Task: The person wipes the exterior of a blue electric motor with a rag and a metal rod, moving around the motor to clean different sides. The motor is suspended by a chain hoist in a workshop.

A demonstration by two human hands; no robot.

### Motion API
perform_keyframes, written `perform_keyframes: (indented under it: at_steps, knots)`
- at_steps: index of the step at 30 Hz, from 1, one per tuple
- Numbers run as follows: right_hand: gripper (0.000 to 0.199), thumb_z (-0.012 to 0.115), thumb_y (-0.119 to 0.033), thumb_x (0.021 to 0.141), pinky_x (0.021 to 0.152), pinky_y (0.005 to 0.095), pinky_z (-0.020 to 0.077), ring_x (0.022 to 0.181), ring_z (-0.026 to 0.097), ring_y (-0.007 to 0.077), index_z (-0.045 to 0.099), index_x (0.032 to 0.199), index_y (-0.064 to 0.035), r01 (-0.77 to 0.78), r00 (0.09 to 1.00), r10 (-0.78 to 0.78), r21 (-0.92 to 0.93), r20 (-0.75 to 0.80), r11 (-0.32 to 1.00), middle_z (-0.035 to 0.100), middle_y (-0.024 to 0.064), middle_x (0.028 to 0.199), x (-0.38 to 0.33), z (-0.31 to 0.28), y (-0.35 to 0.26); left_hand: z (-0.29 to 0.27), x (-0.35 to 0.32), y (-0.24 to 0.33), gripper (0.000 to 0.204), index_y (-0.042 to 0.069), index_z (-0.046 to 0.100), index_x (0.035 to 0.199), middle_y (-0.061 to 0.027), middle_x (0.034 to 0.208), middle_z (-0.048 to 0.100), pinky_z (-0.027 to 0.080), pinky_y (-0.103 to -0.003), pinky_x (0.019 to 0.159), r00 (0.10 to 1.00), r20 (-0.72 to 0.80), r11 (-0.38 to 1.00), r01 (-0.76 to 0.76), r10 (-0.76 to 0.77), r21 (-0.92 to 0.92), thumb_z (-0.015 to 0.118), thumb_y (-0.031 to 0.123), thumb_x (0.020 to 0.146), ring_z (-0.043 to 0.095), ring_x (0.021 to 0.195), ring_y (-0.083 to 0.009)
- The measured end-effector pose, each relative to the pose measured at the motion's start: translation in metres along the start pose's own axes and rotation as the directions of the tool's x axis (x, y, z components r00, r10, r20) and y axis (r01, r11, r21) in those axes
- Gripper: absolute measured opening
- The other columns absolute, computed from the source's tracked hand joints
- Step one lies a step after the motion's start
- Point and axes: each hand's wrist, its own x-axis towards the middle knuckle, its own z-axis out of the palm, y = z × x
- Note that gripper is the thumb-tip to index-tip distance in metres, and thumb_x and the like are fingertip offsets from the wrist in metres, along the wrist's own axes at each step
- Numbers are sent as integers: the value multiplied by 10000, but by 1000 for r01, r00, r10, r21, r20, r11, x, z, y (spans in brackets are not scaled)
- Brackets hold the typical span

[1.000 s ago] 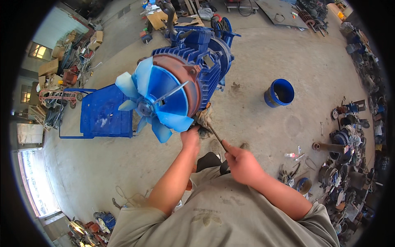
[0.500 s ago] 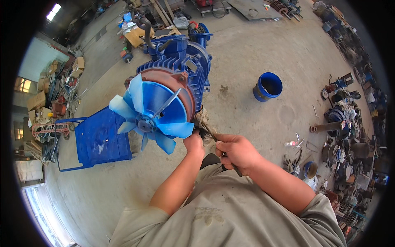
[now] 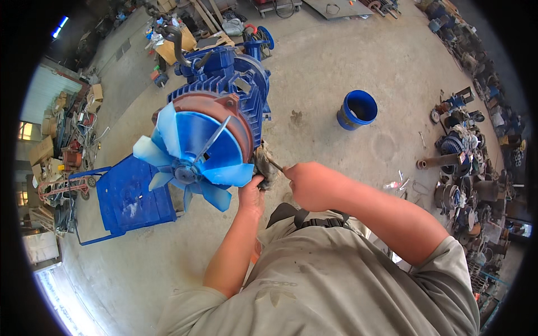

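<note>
A blue electric motor (image 3: pixel 221 78) with a reddish-brown end ring (image 3: pixel 230 106) and a light-blue fan (image 3: pixel 185 173) is in front of me, fan end nearest. A dark lifting hook (image 3: pixel 178 47) meets its top. Beside the fan's right edge is a dirty, brownish-grey bundle (image 3: pixel 263 168) that looks like cloth. My left hand (image 3: pixel 250 193) is closed at the bundle's lower edge, just under a fan blade; what its fingertips grip is hidden. My right hand (image 3: pixel 314 182) is closed round a thin dark rod-like tool (image 3: pixel 274 164) whose far end reaches the bundle.
A blue bucket (image 3: pixel 357 110) stands on the concrete floor to the right. At the left lies a blue flat cart (image 3: pixel 134 196), with a red hand truck (image 3: pixel 64 187) beyond it. Motor parts (image 3: pixel 457 145) and scrap line the right side; cardboard boxes (image 3: pixel 42 148) are piled left.
My right hand has risen along the tool, bringing it closer to the bundle, and its back now faces up. The view has shifted, so the motor appears further left.
</note>
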Motion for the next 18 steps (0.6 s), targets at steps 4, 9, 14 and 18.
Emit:
perform_keyframes:
  at_steps: [4,9,14,18]
  knots:
    - [545,554,-26,858,738,516,564,881,700,463,549,1392,85,16,1000,-16,-93,-1,996,715,308,954,12,4,-11,-10,10,-3,485,164,561,1380,-15,1354,616,359,-466,1160,991,114,995,68,-76,75,692,74,922,523,1346,-232]
    - [336,639,-30,808,812,465,605,995,730,424,643,1117,102,5,994,-11,-49,-113,999,730,299,1012,89,-3,18,-7,7,-3,583,184,504,1424,1,1417,589,327,-525,1180,997,71,997,-45,40,65,756,77,909,501,1372,-209]
    - [398,544,-64,874,820,509,577,949,705,466,625,1256,17,66,991,-74,-72,-110,995,724,280,985,147,1,70,7,0,-7,581,187,498,1429,26,1398,587,358,-526,1147,992,-46,993,-112,114,46,764,77,924,534,1290,-196]
    - [395,530,-59,879,796,515,582,925,709,461,615,1252,38,116,989,-124,-97,-81,989,724,274,935,150,-16,70,18,-1,-6,551,191,510,1421,17,1384,594,395,-520,1107,979,-150,988,-126,140,94,751,78,939,542,1274,-207]
